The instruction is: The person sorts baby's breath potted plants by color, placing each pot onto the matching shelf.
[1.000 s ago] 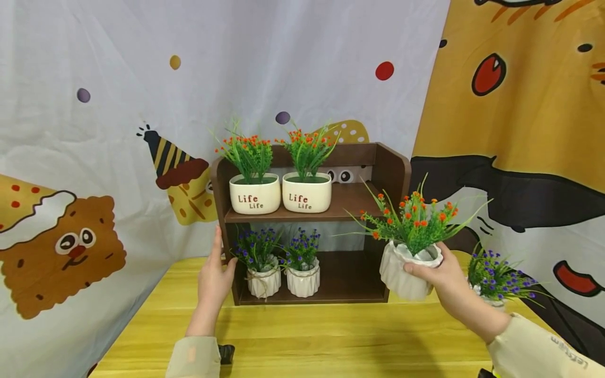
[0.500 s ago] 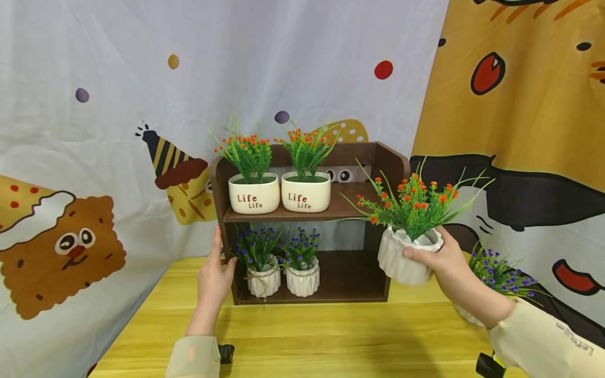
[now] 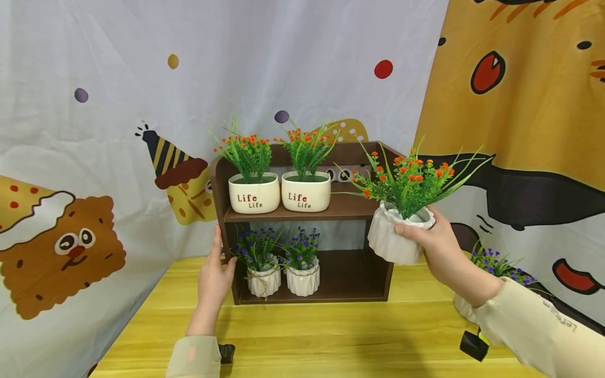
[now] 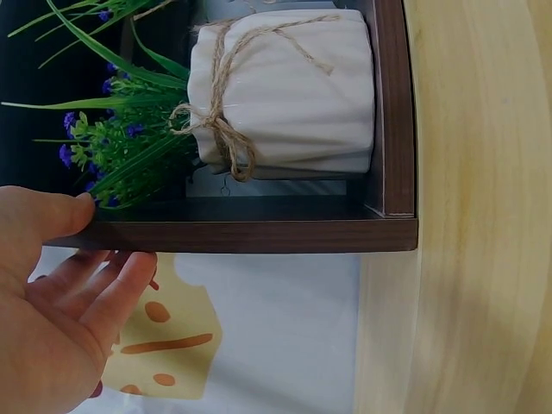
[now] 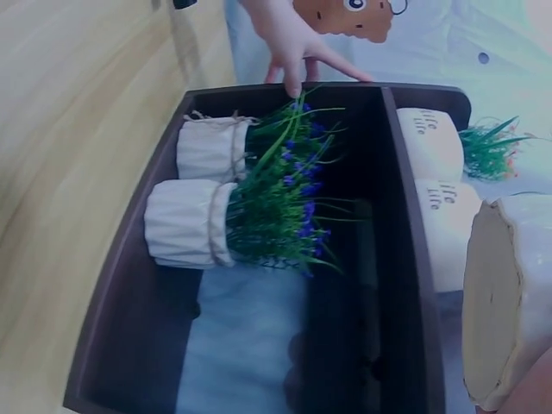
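My right hand [image 3: 441,247] grips a white fluted flowerpot [image 3: 394,239] with orange flowers, thumb on its near side. It is held up in front of the shelf's right end, at about the upper board's height. In the right wrist view the underside of this flowerpot [image 5: 496,302] shows at the right edge. My left hand [image 3: 215,281] holds the left side panel of the dark brown two-tier shelf [image 3: 302,300]. The left wrist view shows the thumb [image 4: 69,216] on the inner side of the panel and the fingers [image 4: 121,293] along its outer side.
Two cream "Life" planters [image 3: 255,194] with orange flowers stand on the upper board's left part. Below them are two white pots [image 3: 302,278] with purple flowers and twine. Another purple-flowered plant [image 3: 503,268] stands on the wooden table [image 3: 302,341], partly behind the right forearm.
My right hand has raised the orange-flowered flowerpot and brought it slightly left, nearer the upper board. My left hand has stayed on the shelf's side panel.
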Motion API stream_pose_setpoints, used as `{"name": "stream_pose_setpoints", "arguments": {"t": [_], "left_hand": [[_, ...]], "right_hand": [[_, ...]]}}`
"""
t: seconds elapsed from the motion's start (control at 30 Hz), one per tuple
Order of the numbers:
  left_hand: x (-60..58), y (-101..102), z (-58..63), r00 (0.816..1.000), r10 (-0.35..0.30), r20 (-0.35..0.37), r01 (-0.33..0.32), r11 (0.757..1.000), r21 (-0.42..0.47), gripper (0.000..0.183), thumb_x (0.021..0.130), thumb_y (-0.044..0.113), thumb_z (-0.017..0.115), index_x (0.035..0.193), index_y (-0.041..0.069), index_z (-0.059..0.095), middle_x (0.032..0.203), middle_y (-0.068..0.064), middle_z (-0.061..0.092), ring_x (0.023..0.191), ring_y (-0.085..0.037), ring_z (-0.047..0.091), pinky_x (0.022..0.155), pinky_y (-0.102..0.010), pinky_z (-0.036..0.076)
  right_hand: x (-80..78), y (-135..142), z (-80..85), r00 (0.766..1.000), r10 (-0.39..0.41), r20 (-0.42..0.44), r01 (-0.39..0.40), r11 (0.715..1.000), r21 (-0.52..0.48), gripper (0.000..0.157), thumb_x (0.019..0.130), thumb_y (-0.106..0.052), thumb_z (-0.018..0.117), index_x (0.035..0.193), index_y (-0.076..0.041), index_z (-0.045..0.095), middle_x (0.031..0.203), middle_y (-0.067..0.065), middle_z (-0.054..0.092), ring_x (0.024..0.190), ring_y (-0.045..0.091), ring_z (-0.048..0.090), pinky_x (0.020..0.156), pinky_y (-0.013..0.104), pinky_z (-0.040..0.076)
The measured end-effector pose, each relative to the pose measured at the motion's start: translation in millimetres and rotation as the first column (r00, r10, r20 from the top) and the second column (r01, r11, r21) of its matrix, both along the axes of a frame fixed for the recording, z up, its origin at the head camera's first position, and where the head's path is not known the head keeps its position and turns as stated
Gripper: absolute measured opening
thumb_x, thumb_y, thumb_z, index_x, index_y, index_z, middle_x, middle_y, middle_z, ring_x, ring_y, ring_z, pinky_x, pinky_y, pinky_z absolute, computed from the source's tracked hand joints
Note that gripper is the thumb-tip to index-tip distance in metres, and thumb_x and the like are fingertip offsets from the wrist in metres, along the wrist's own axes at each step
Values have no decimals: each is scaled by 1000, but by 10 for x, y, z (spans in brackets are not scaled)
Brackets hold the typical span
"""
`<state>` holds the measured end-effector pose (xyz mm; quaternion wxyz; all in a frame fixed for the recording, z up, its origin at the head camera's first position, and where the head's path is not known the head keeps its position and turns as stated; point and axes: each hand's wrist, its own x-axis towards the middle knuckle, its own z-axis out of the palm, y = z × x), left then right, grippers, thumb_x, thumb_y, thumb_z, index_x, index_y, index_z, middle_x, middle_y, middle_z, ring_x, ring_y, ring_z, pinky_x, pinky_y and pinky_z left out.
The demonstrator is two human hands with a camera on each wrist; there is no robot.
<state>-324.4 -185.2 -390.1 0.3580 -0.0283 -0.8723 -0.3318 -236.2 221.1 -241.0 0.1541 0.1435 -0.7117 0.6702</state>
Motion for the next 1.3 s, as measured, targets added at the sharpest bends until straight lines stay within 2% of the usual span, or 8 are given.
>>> {"name": "stream_pose_setpoints", "arguments": {"t": [0.27,0.63,0.83,0.93,1.3], "left_hand": [[-6,2,-10,1000,1,-26,-1,1000,-9,88,80,10,64,142,35,7,123,-18,49,59,-26,57,43,-31,35],[-11,2,-31,999,-5,-53,5,1000,0,91,78,7,65,142,35,6,121,-20,50,64,-28,59,43,-36,38],[-10,1,-13,1000,-5,-29,6,1000,1,90,80,10,64,141,38,5,121,-18,51,69,-29,60,45,-34,39],[-9,2,-9,1000,-5,-27,5,1000,-4,88,80,10,64,142,36,7,121,-18,51,71,-29,61,45,-34,39],[-11,0,-13,999,4,-38,-5,1000,-8,89,79,9,65,141,37,7,118,-18,53,68,-28,60,44,-33,37]], "right_hand": [[-79,-113,186,1000,27,2,-27,1000,-16,55,78,-9,67,123,-8,35,109,7,47,89,16,53,67,27,50],[-217,-272,365,999,-39,18,39,999,3,62,74,-19,72,123,-8,36,110,6,47,90,16,53,68,25,48],[-289,-346,442,995,-91,49,90,996,27,69,72,-28,73,127,-10,34,113,7,45,93,18,52,69,28,47],[-335,-378,474,993,-108,53,107,994,33,69,72,-31,72,126,-11,35,115,6,45,95,19,51,70,30,47],[-537,-476,576,988,-153,38,152,988,34,76,67,-37,75,127,-12,36,115,6,46,95,20,51,71,33,47]]}}
